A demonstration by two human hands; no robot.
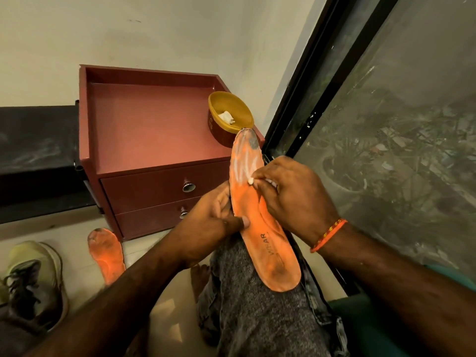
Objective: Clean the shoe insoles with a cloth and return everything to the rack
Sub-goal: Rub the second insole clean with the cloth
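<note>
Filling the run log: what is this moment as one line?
step: wiping insole | left hand: holds insole | right hand: pinches wad on it | second insole: floor

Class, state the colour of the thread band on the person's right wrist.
Orange with small yellow flecks: the braided thread wristband shows best in the head view, the only one.

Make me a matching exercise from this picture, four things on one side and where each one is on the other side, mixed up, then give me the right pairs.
Things:
1. insole with printed letters
2. second insole
3. yellow bowl
4. shoe

Places:
A. on the red cabinet top
B. on the floor, at the picture's left edge
C. held by the left hand, resting on the knee
D. flat on the floor in front of the cabinet

Pairs: 1-C, 2-D, 3-A, 4-B
</note>
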